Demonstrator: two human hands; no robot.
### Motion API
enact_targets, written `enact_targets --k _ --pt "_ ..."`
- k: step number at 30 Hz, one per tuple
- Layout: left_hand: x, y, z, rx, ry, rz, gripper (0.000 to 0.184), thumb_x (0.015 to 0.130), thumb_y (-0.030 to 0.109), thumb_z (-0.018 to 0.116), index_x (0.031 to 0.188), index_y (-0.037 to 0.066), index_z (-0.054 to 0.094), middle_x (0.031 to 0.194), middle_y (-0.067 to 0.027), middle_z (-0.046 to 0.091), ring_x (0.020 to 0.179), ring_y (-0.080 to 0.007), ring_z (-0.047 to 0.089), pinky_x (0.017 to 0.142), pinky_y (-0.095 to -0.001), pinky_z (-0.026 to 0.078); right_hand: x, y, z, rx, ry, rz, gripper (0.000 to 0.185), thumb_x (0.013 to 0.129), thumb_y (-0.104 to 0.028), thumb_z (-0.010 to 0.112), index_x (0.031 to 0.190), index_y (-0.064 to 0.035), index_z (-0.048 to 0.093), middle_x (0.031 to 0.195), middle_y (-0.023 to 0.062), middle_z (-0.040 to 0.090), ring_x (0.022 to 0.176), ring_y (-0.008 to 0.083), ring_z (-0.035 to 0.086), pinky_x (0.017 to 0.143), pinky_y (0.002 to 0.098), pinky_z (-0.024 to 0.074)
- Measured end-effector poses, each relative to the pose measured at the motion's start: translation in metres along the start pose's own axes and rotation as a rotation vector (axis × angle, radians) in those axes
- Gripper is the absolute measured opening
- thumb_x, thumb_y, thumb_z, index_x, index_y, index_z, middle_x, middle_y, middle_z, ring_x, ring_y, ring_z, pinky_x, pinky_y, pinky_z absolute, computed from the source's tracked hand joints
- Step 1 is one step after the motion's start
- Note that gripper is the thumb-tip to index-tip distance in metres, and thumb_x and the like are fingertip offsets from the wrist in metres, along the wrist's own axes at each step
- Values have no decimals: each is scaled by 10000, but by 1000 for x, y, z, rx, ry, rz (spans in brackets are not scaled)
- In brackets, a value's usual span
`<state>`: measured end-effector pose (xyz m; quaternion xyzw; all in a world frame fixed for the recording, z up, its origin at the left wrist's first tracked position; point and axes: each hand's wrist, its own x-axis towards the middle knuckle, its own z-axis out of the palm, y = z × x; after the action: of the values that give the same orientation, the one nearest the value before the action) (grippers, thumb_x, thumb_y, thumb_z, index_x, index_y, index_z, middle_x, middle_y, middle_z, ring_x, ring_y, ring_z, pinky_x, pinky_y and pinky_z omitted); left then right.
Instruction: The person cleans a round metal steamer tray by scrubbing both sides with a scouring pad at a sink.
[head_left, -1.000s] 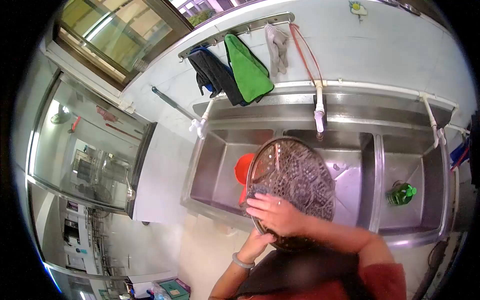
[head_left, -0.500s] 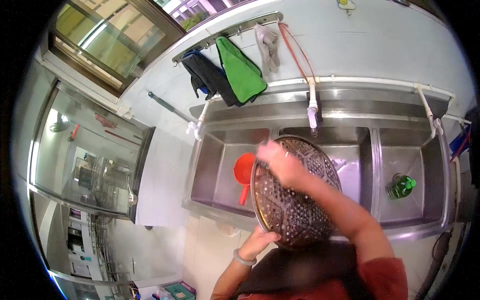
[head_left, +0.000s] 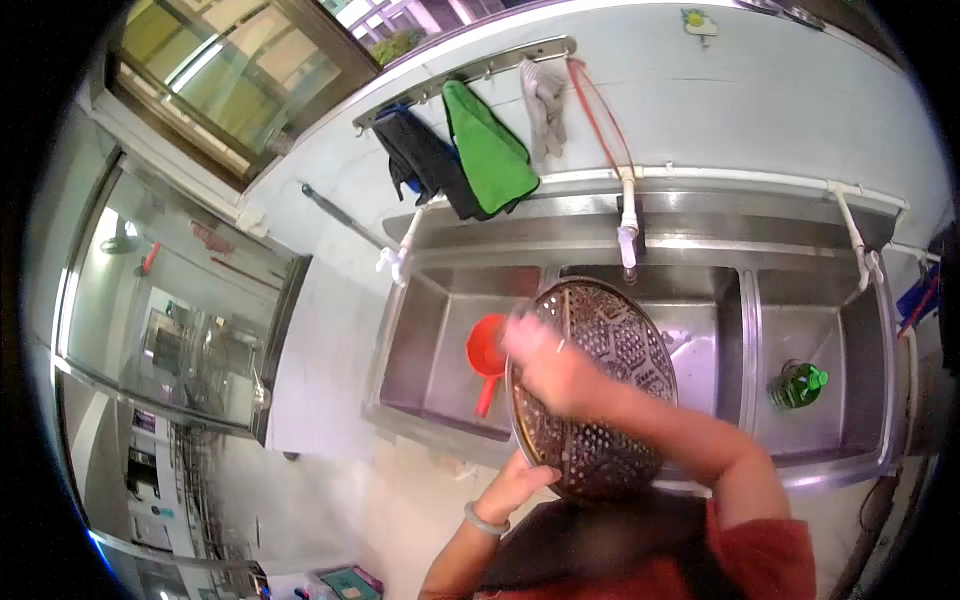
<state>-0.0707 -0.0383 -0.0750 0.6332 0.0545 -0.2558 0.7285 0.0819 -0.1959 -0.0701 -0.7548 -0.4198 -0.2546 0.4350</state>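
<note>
A round, dark metal plate full of small holes [head_left: 625, 350] is held tilted over the front of the sinks. My left hand [head_left: 512, 490], with a bracelet on the wrist, grips its lower left rim, thumb on top. Across the plate's left part reaches my right hand [head_left: 550, 365], its fingers smeared by motion near the upper left rim. Whatever may be under those fingers cannot be made out. Just left of the plate, a red dipper [head_left: 485, 350] lies in the left basin.
Three steel basins [head_left: 748, 350] run along the wall, with a white tap [head_left: 627, 240] over the middle one. A green bottle [head_left: 797, 385] lies in the right basin. A green cloth [head_left: 490, 150], dark cloths [head_left: 425, 160] and gloves [head_left: 543, 105] hang above.
My right hand has moved up from the plate's lower left edge and has become blurred; a grey pad seen under its fingers earlier is no longer discernible. My left hand keeps its hold.
</note>
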Motion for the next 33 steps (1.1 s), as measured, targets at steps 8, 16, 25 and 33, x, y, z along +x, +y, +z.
enact_targets --k 8,16,25,33 --pt "10 -4 -3 -92 -27 -1 727 752 -93 548 1446 25 367 1321 -65 540 1188 -189 534 971 -339 457 16 19 -13 34 -340 269 518 851 -65 503 1352 60 459 1417 263 444 1342 400 397 1127 448 327" --pt "-7 -22 -24 -123 170 -45 588 843 -22 585 1407 5 424 1326 -90 559 1187 -214 551 976 -361 464 -47 -53 16 259 -295 -148 444 890 -123 543 1328 -52 558 1409 145 525 1329 316 478 1104 451 370" --pt "4 -19 -14 -181 78 36 754 770 -76 563 1475 38 323 1391 -97 483 1241 -198 495 995 -351 447 -29 -45 22 188 -219 -178 395 872 -115 525 1248 -2 572 1259 197 579 1210 318 537 1042 443 411" --pt "-6 -4 10 -7 38 -1 556 784 -78 570 1330 -16 489 1210 -69 603 1128 -190 560 969 -332 456 -8 85 19 -69 73 420 383 884 -124 498 1236 14 561 1276 241 562 1240 386 494 1073 458 372"
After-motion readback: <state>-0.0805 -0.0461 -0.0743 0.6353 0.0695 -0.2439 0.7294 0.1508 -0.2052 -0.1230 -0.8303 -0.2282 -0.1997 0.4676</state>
